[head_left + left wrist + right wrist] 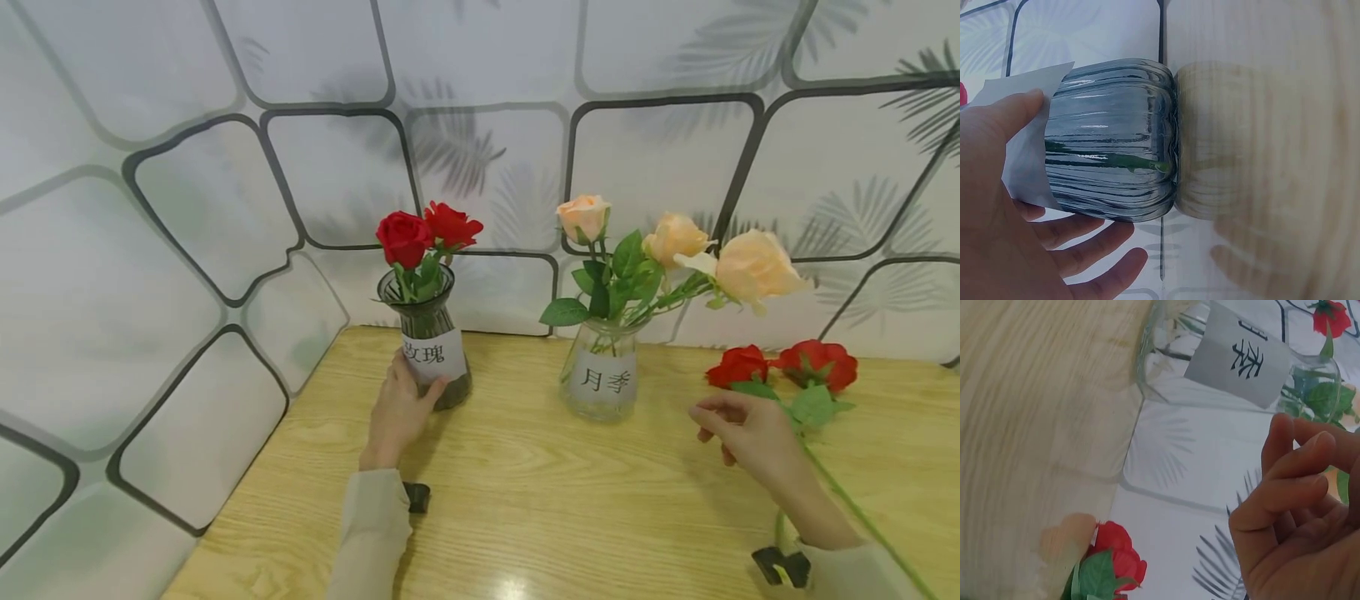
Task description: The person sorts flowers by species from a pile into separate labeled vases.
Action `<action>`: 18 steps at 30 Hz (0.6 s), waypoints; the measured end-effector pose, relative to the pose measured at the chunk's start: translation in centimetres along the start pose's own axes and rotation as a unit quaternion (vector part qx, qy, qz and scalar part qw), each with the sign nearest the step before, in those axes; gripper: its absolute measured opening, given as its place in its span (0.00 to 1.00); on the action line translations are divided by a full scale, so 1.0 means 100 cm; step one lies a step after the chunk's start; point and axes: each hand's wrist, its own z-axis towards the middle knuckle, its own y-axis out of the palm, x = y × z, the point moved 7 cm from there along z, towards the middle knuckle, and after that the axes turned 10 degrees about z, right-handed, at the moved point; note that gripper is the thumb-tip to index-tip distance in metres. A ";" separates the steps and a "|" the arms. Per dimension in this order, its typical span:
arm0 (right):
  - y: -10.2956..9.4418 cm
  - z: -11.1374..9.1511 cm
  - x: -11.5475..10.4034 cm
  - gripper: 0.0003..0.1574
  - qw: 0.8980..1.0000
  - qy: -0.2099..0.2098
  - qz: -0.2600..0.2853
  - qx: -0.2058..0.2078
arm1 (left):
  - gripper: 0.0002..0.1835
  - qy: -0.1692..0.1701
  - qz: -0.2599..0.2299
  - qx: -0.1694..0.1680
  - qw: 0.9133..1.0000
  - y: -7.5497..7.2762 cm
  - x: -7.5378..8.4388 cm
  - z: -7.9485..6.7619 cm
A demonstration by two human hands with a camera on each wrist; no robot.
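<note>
In the head view, far left on the table (517, 500), the left hand (397, 412) clasps the dark vase (430, 323) across its label (446, 354); at right, the right hand (753, 433), fingers loosely bent and holding nothing, is near the red roses (817, 367), likely light and best lifted by their stems (850, 502). In the left wrist view, the ribbed wall looks like glass: probably stiff, slick, breakable, best held round its body. In the right wrist view, bunched fingertips sit near the clear vase (1241, 359).
</note>
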 end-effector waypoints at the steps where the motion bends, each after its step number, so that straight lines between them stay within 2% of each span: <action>1: -0.001 0.000 0.001 0.22 1.000 0.004 -0.001 -0.006 | 0.46 -0.001 0.000 -0.001 1.000 0.000 0.000 0.000; 10: -0.016 -0.001 0.017 0.25 0.997 0.029 -0.055 -0.044 | 0.46 -0.001 0.000 -0.001 1.000 -0.001 0.000 -0.001; 18: -0.036 -0.005 0.035 0.27 0.989 0.038 -0.128 -0.066 | 0.45 -0.002 -0.004 -0.001 1.000 -0.001 0.002 -0.001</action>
